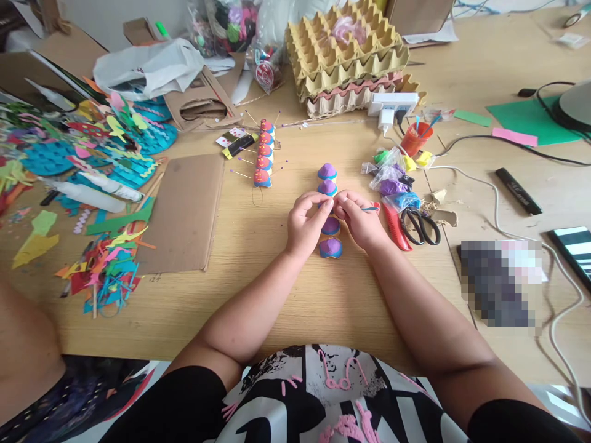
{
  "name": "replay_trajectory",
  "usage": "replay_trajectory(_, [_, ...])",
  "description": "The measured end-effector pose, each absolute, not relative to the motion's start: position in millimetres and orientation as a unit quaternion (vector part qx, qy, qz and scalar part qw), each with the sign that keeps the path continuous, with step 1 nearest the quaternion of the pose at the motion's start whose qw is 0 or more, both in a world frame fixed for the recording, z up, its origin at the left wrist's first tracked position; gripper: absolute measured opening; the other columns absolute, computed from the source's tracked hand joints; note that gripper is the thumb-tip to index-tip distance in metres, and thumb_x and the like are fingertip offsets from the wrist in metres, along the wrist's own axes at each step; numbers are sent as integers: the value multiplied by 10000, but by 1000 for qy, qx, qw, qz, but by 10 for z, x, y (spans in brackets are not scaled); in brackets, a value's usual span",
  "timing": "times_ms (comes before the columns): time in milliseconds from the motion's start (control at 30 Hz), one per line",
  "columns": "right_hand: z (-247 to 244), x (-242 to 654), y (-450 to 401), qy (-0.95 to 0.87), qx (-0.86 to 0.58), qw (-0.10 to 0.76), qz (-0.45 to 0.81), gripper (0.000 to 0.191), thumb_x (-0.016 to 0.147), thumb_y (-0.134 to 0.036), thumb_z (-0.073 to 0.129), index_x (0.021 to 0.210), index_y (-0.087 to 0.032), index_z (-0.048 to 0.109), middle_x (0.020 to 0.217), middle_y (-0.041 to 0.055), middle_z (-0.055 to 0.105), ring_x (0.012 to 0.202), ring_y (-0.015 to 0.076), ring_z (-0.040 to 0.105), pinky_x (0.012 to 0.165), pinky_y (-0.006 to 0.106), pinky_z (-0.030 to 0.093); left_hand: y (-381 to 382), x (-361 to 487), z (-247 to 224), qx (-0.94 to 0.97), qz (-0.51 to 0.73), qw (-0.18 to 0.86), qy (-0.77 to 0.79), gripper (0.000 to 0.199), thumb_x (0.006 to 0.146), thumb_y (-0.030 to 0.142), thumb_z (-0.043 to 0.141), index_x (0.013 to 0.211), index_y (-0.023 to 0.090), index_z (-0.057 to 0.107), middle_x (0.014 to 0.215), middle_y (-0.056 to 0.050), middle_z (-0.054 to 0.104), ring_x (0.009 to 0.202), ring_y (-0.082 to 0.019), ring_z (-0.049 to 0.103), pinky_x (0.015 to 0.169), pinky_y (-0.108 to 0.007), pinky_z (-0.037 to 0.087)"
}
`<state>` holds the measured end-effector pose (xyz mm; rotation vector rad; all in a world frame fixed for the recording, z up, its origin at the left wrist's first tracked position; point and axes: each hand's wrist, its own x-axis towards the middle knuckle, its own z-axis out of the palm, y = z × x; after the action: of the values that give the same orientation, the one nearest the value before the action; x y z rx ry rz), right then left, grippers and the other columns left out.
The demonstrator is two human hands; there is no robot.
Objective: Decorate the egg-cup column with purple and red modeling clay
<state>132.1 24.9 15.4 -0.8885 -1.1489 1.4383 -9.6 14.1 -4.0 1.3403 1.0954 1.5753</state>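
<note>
My left hand (305,223) and my right hand (361,220) meet fingertip to fingertip above a row of small domed pieces. Both are closed in a pinch; anything between the fingertips is too small or hidden to make out. A thin blue stick (369,209) juts out of my right hand by the thumb. The row's pieces have purple clay tops over blue bands, such as the front piece (330,248) and the back piece (327,171); my hands cover its middle. To the left stands a finished-looking row of red-topped, blue-based pieces (264,162) with thin pins sticking out.
Right of my hands lie a red utility knife (396,227), black scissors (420,226), bagged clay (392,187) and an orange cup (416,140). Egg trays (346,61) are stacked behind. Cardboard (180,212) and paper scraps (108,264) lie left, beside another person's arm (28,332).
</note>
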Motion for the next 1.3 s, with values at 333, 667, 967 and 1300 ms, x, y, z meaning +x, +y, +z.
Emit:
replay_trajectory(333, [191,1309,234,-483,-377,516,598,508,786,-699,802,757,-223,628,669,-37,464,660,128,394,646,279,378,140,-110,1,557,613,327,454,336,949,574,741,912,243,791,990,-52,759,1028,-204,698,1019,-355,543])
replay_trajectory(667, [153,1316,255,-483,-367,518,603,491,806,-678,805,771,-217,639,697,-31,527,648,118,388,630,273,358,107,-102,63,556,615,333,450,441,997,640,639,933,238,808,1031,-65,786,1072,-209,711,1028,-358,545])
replay_trajectory(967, [170,1306,242,-478,-360,526,605,498,809,-666,817,744,-212,622,625,-51,434,633,115,352,612,268,299,120,-98,25,580,605,315,445,361,942,590,747,989,239,815,1068,-65,787,1102,-214,712,1061,-369,537])
replay_trajectory(1300, [191,1310,240,-512,-362,517,584,528,827,-690,789,724,-206,605,624,-50,438,622,110,350,608,275,287,157,-115,-25,589,623,278,433,318,972,538,729,907,232,783,982,-56,770,1015,-198,709,983,-366,552])
